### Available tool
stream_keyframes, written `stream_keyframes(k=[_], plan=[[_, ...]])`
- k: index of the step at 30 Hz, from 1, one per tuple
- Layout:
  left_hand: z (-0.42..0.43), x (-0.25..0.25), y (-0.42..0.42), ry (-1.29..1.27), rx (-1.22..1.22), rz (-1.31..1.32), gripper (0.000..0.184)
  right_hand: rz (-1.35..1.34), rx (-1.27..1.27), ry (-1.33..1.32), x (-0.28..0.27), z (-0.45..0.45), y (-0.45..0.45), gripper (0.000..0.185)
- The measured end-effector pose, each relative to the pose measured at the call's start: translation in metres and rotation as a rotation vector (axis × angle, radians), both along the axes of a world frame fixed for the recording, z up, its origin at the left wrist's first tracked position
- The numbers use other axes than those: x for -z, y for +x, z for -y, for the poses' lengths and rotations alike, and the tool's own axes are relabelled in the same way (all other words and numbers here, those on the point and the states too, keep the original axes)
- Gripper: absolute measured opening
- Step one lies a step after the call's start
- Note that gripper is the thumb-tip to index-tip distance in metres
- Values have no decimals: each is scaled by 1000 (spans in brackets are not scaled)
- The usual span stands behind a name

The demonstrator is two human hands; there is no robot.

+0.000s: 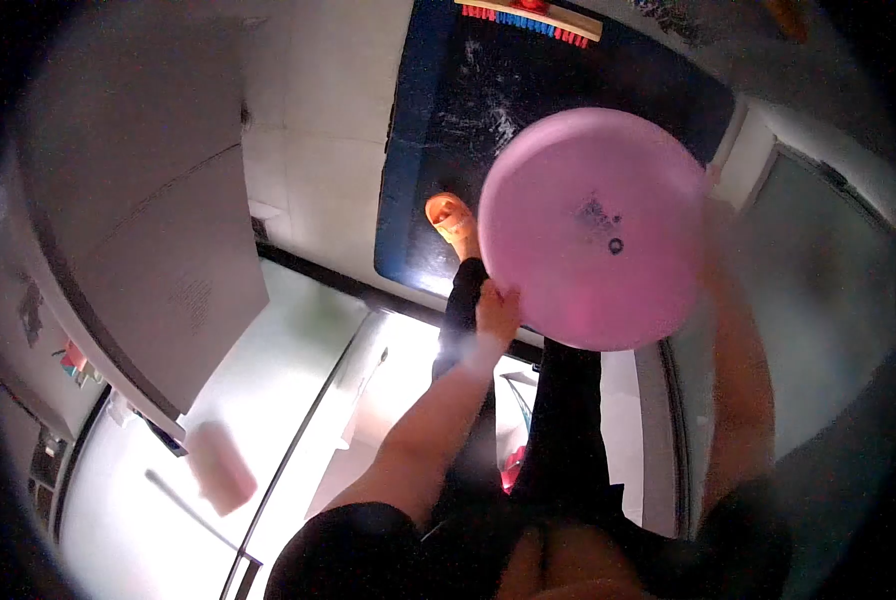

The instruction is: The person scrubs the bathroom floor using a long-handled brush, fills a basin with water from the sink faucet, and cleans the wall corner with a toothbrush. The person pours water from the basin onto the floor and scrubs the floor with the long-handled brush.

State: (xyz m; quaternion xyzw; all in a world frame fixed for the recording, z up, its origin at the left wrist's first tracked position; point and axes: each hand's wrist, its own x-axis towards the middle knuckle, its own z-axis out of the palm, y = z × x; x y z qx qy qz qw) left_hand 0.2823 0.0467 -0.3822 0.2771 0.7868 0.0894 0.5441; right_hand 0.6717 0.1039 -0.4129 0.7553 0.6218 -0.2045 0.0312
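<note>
A round pink plastic basin [578, 270] is held up in front of my body, its wide face toward me, with dark specks and a small dark ring near the middle. My left hand [498, 312] is closed on its lower left rim, the thumb lying against the edge. On the opposite side, my right hand [713, 225] grips the right rim; it looks blurred and its fingers are mostly hidden.
Below lies a dark blue mat [448, 130] with whitish marks. A broom head [538, 18] with red and blue bristles rests at its far end. My foot wears an orange sandal [450, 218]. Bright glass panels [308, 300] with dark frames stand at lower left.
</note>
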Motion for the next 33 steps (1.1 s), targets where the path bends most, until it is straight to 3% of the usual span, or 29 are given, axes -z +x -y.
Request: stream_keyframes(k=[1,3,6,8,9,11,13,14,15,17,18,20,21,23,26,28,33], plan=[[9,1,10,-13,-56,41,31,77,-89,-52,-6,4,15,31],[24,8,40,212,219,107,29,185,-130,-131,-22,14,57,32],[47,47,92,215,442,383,28,356,-158,-229,-46,26,123,32],[43,49,125,-45,85,560,31,475,-178,-263,-60,35,162,33],[21,30,144,-459,-212,675,32,532,-192,-268,-65,40,178,33],[10,44,170,-602,-178,718,18,650,-261,-280,-58,49,203,34],[47,99,207,-718,-407,733,16,780,-353,-274,-52,56,222,35],[66,121,212,-737,-397,731,16,806,-343,-259,-53,62,221,35],[86,143,216,-569,-161,815,18,668,-146,-250,-68,52,190,35],[109,172,230,-405,86,902,19,416,214,-139,-83,40,154,34],[120,187,241,-171,264,902,20,457,89,-112,-69,50,169,34],[141,201,240,52,440,883,20,559,-160,-38,-45,67,192,36],[150,211,241,-117,197,927,27,527,-190,-25,-30,75,201,39],[151,229,245,-282,-24,965,34,510,-199,-5,-3,79,206,43],[150,205,232,-231,-18,804,51,520,-346,-28,21,87,191,52],[97,162,223,-630,-536,729,57,468,-305,-69,34,92,176,42],[115,181,211,-647,-421,701,41,443,-215,-73,40,53,137,37]])
